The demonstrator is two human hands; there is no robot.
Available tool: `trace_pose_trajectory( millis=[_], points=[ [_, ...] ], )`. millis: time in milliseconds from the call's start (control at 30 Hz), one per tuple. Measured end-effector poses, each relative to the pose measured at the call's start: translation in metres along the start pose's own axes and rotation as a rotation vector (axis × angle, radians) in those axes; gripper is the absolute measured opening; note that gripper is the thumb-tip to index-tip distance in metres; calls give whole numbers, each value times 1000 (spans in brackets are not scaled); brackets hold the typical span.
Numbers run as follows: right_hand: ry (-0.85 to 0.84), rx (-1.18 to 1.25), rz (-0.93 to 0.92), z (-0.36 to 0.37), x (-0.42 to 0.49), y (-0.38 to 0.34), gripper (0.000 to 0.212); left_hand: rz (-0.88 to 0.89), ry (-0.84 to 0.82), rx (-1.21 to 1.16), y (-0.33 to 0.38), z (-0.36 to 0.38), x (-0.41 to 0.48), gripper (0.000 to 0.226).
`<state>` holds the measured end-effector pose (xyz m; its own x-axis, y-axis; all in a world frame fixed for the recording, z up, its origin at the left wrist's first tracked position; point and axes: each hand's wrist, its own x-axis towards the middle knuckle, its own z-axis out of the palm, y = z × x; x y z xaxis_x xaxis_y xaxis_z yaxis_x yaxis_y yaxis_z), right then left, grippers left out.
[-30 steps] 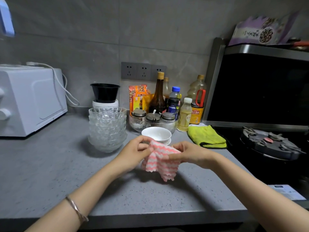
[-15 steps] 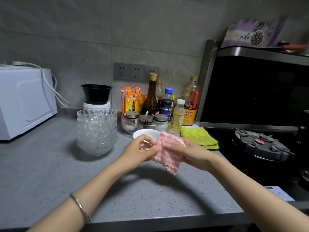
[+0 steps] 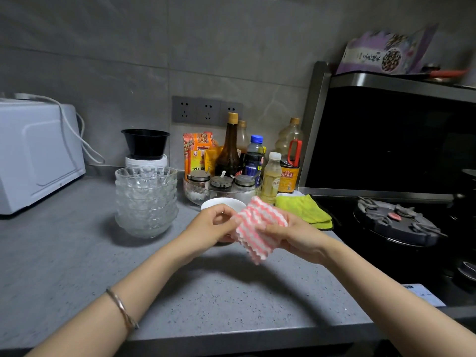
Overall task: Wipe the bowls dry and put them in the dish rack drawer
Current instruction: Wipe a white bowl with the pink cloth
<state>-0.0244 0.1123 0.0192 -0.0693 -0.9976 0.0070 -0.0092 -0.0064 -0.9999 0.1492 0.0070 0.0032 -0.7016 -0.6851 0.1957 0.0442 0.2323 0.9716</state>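
Head view: both hands hold one pink-and-white striped cloth (image 3: 257, 228) above the table (image 3: 206, 292), near its middle. The left hand (image 3: 213, 222) pinches the cloth's left edge between thumb and fingertips. The right hand (image 3: 291, 235) grips the right side with the thumb on top, so the cloth drapes over its fingers, probably being gathered into a pad for wiping.

Just behind the hands one white bowl (image 3: 221, 203) sits upright on the table, partly hidden by the left hand; it looks like the next one to dry. To its left stands one stack of glass bowls (image 3: 145, 202), nested upright to save room. I count about six rims, though the clear glass makes that uncertain. Farther back, one black bowl (image 3: 145, 144) rests on a white tub (image 3: 145, 161).

Right of the white bowl lies one folded yellow cloth (image 3: 304, 211), likely a spare. A glass dish (image 3: 190, 195) behind holds three lidded jars, with five bottles beyond it. The dish rack drawer is not in view.
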Motion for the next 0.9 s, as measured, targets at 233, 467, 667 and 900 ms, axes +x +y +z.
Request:
trace_pose_trajectory(
  millis=[233,467,667,900],
  points=[
    [43,62,32,-3,4,4,52,-5,-98,153,16,-14,-2,8],
    [137,302,223,13,11,8,45,79,-47,165,11,-5,15,15],
    [358,566,136,6,21,13,25,132,209,637,-14,-14,41,41],
    [375,762,119,-15,23,22,30,-2,146,831,-48,-16,54,47]
  ],
)
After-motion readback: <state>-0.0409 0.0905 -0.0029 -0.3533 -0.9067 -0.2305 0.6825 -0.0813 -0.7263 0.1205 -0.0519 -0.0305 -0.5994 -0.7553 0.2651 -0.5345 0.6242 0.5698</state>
